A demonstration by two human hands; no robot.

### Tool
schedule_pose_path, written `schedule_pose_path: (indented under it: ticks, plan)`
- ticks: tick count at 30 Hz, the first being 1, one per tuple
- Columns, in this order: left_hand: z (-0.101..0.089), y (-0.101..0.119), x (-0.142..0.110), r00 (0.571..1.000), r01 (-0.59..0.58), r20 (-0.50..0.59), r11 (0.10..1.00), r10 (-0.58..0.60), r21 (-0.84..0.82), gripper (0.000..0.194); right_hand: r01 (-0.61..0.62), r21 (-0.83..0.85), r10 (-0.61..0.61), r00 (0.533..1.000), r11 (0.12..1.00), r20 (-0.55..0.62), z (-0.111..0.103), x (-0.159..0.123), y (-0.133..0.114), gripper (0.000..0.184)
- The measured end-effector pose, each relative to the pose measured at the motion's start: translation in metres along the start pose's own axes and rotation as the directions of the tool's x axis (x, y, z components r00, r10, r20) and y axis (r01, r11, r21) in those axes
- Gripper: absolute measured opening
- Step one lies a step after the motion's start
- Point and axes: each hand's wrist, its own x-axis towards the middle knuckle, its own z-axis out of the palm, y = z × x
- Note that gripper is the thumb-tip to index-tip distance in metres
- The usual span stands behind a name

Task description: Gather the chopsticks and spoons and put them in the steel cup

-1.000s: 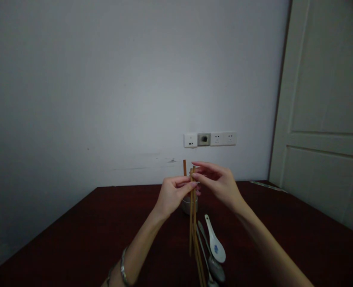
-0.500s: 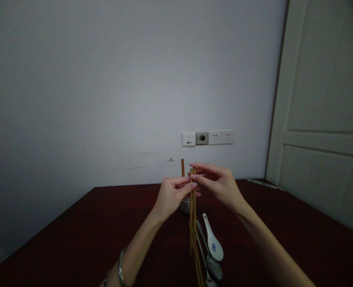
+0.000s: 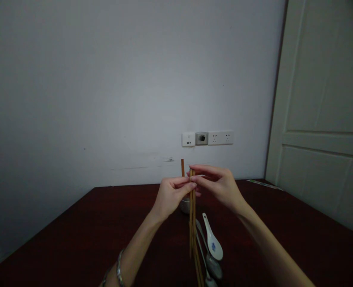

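Two wooden chopsticks [image 3: 192,207] hang upright, side by side, pinched near their upper ends. My left hand [image 3: 174,195] grips them between thumb and fingers from the left, fingers closed. From the right, my right hand [image 3: 216,181] has its thumb and fingers closed around the tops. Behind the hands, partly hidden, stands a small light cup [image 3: 184,206], with a reddish-brown stick [image 3: 182,167] rising above it. More chopsticks [image 3: 198,267] lie on the table below, beside two metal spoons [image 3: 213,268] and a white ceramic spoon [image 3: 214,247] with a blue mark.
The dark red table [image 3: 104,231] reaches back to a pale wall. Sockets and a switch [image 3: 208,138] are set in that wall. A white panelled door [image 3: 322,119] stands along the right side. A flat strip [image 3: 264,184] lies at the table's back right edge.
The tops of the held chopsticks now look more level with each other. My right fingers have dropped slightly over their ends, while my left hand has hardly moved.
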Motion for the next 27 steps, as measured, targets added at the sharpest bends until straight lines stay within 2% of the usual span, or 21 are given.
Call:
schedule_pose_path:
  ticks: [6,10,12,14,17,19,24,27]
  plan:
    - [0.000,0.001,-0.002,1.000,-0.015,0.001,0.999,0.015,0.052,0.024,-0.014,-0.015,0.014,1.000,1.000,0.002,0.000,-0.001,-0.001,0.033]
    - [-0.001,0.002,-0.002,1.000,-0.024,0.004,0.998,0.024,0.051,0.027,-0.045,0.057,0.045,0.999,0.997,0.005,0.000,-0.001,-0.004,0.044]
    - [-0.002,0.004,-0.002,1.000,-0.027,0.004,0.999,0.027,0.035,0.028,-0.098,0.092,0.099,0.995,0.991,0.000,-0.002,0.000,-0.005,0.043]
    - [-0.003,0.006,-0.003,0.999,-0.034,0.000,0.999,0.034,0.031,0.028,-0.199,0.097,0.194,0.979,0.975,0.064,-0.006,0.000,-0.005,0.038]
    - [-0.005,0.010,-0.003,0.998,-0.047,-0.047,0.997,0.050,0.063,0.025,-0.363,0.054,0.338,0.905,0.930,0.259,-0.012,-0.007,0.002,0.036]
    - [-0.005,0.011,-0.003,0.995,-0.032,-0.087,0.997,0.038,0.072,0.024,-0.406,0.048,0.371,0.870,0.912,0.324,-0.011,-0.015,0.009,0.036]
    - [-0.001,0.011,-0.004,0.993,0.032,-0.111,0.999,-0.029,0.024,0.026,-0.361,0.100,0.334,0.918,0.927,0.216,0.011,-0.041,0.025,0.036]
    - [0.002,0.009,-0.003,0.993,0.068,-0.097,0.997,-0.066,0.019,0.027,-0.312,0.070,0.299,0.942,0.948,0.153,0.023,-0.050,0.028,0.035]
